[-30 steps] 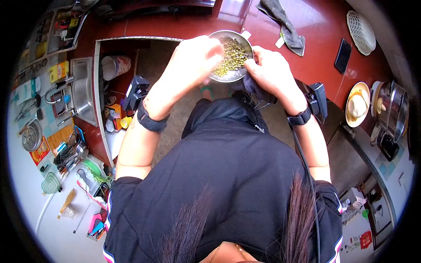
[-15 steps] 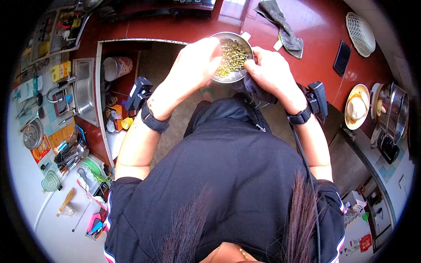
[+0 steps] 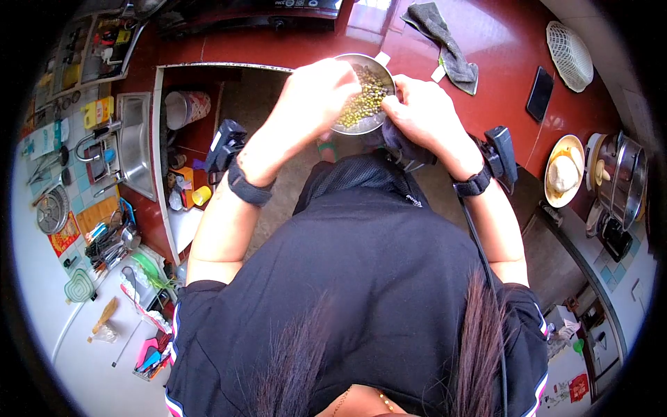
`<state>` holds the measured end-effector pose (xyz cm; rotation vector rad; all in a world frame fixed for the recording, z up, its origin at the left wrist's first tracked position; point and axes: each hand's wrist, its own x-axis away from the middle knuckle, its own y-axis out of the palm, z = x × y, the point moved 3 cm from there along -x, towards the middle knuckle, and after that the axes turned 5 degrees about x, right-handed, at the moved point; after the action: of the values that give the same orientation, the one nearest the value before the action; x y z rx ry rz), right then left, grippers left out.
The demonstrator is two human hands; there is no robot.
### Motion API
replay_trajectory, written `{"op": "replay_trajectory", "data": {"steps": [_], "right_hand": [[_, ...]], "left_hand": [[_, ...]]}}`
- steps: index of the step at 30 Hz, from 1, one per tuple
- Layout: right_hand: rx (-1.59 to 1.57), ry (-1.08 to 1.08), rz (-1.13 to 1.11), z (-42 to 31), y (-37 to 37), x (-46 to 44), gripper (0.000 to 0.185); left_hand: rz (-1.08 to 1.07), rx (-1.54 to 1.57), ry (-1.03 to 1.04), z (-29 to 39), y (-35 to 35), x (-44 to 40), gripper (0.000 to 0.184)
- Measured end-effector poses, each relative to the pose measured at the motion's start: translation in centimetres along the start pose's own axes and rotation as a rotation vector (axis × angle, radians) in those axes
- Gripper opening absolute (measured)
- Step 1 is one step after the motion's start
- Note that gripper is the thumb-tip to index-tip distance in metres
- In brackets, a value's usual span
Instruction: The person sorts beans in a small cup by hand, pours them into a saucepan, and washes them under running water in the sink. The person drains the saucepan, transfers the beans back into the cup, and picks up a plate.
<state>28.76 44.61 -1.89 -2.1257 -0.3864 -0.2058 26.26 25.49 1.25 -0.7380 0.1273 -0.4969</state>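
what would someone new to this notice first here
First, the metal bowl of small green, bean-like grains at the top centre, with the right hand gripping its rim and the left hand over its other side. Then the glossy red counter beyond, with a crumpled grey cloth on it.

Lettering Seen, None Legible

No text, brand or number can be read with certainty. Small pale markings are seen on the black stove panel (image 3: 295, 5) and the dark trousers (image 3: 361, 182). Markings on the red-and-yellow wall poster (image 3: 64, 238) and the red wall sign (image 3: 578, 388) are too small or blurred.
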Motion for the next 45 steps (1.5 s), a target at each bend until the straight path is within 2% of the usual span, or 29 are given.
{"op": "replay_trajectory", "data": {"steps": [3,4,6,12,15,21,22,24,29,35,39,42,43,45], "right_hand": [[-0.004,0.000,0.002,-0.1,-0.1,-0.1,0.039],[-0.003,0.001,0.002,-0.2,-0.1,-0.1,0.039],[0.000,0.005,0.004,-0.3,-0.2,-0.1,0.039],[0.015,-0.005,0.008,-0.8,-0.5,0.2,0.039],[0.019,-0.010,0.019,-0.9,-0.5,0.2,0.039],[0.015,-0.024,0.020,-1.2,-0.2,0.4,0.038],[0.013,-0.030,0.022,-1.3,-0.2,0.5,0.038],[0.014,-0.031,0.024,-1.5,-0.2,0.6,0.038],[0.037,-0.039,0.053,-1.6,0.3,0.8,0.037],[0.045,-0.034,0.041,-1.7,0.7,1.2,0.036],[0.033,-0.026,0.038,-1.8,0.7,1.3,0.037],[0.027,-0.017,0.024,-1.9,0.5,1.2,0.037],[0.025,-0.014,0.017,-2.0,0.5,1.3,0.037],[0.037,-0.011,0.012,-2.1,0.5,1.2,0.037]], "left_hand": [[-0.112,0.430,-0.334,-0.3,-1.8,0.0,0.016],[-0.140,0.414,-0.307,-0.5,-2.3,-0.2,0.015],[-0.169,0.598,-0.379,-0.9,-3.0,0.1,0.024],[-0.217,0.580,-0.432,-1.4,-2.7,0.9,0.014],[-0.131,0.527,-0.292,-1.0,-2.7,0.9,0.012],[-0.006,0.091,-0.233,0.8,-2.3,1.0,0.013],[0.078,-0.111,-0.061,0.2,-1.5,1.2,0.013],[0.092,-0.348,0.040,0.6,-0.5,1.4,0.012],[0.053,-0.453,0.122,0.6,0.8,2.2,0.012],[0.062,-0.381,0.131,0.5,0.8,2.6,0.010],[0.076,-0.223,-0.013,0.5,-0.4,2.5,0.012],[0.116,0.009,-0.103,0.9,-1.5,2.7,0.013],[0.114,0.206,-0.258,0.3,-1.8,2.6,0.015],[0.111,0.357,-0.326,-0.9,-2.5,2.1,0.015]]}}
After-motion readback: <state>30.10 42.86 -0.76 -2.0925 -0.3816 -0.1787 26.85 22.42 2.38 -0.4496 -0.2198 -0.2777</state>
